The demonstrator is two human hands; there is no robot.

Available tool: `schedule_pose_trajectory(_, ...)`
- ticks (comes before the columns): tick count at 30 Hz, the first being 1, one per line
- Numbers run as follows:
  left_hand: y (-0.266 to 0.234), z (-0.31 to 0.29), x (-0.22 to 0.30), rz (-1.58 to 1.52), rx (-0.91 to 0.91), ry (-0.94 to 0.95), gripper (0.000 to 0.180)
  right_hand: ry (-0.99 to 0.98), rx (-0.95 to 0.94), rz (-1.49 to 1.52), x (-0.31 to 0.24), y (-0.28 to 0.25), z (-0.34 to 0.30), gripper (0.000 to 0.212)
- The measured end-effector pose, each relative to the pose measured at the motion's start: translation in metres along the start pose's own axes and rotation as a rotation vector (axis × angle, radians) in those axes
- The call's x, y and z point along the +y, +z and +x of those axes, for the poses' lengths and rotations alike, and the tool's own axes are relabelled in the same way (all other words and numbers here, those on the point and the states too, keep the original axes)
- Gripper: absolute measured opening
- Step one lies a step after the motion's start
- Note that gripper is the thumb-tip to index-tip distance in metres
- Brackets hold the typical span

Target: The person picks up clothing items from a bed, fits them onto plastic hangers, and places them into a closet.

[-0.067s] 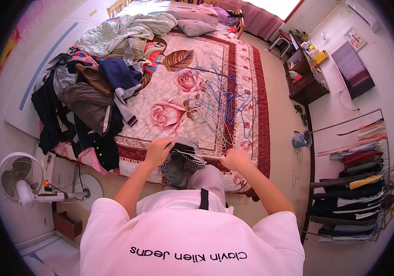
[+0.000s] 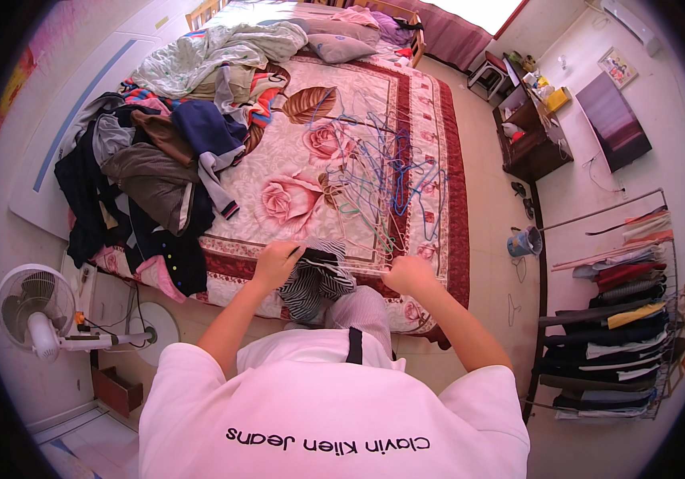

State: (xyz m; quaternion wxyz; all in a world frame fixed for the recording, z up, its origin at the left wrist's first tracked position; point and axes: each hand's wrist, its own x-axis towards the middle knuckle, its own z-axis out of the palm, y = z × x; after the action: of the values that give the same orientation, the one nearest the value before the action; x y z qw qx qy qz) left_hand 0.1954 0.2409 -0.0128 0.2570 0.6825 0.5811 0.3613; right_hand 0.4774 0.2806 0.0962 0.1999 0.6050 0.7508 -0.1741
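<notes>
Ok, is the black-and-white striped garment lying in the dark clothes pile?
No, the striped garment is at the left hand, clearly apart from the pile.

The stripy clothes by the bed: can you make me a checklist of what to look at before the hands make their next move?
1. Left hand has hold of the striped garment: ok, its fingers are closed on it.
2. Right hand has hold of something: cannot tell; it is curled closed, but its fingers hide what is inside.
3. Striped garment is smooth and flat: not ok, it is bunched up.
4. Hangers on the bed are neatly sorted: not ok, they lie in a tangle.
5. Clothes pile is apart from the hangers: ok, bare bedcover shows between them.
6. Fan is switched off: cannot tell.
</notes>
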Motion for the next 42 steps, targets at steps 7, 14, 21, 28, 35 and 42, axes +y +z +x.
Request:
schedule_pose_trajectory(7, 0.008, -0.001, 0.002, -0.251, -0.042, -0.099, 0.029, -0.044, -0.025, -0.031, -0.016, -0.010, 0.004, 0.049)
schedule_pose_trajectory(14, -0.010, 0.002, -0.009, -0.151, 0.015, -0.087, 0.034, -0.094, -0.113, -0.041, 0.019, -0.038, 0.014, 0.046)
schedule_pose_trajectory(21, -0.013, 0.009, 0.001, -0.155, -0.124, -0.279, 0.035, -0.099, -0.106, 0.193, 0.033, -0.027, 0.020, 0.047)
schedule_pose_trajectory(28, 0.005, 0.007, 0.006, -0.248, -0.117, -0.147, 0.034, 0.007, -0.042, 0.017, 0.009, -0.010, 0.026, 0.043)
schedule_pose_trajectory(35, -0.002, 0.013, 0.023, -0.132, -0.154, -0.155, 0.031, 0.020, -0.085, -0.057, 0.000, -0.034, 0.015, 0.043)
schedule_pose_trajectory(42, 0.005, 0.011, 0.014, -0.197, -0.182, -0.160, 0.033, -0.126, -0.107, 0.005, -0.008, 0.006, 0.039, 0.047)
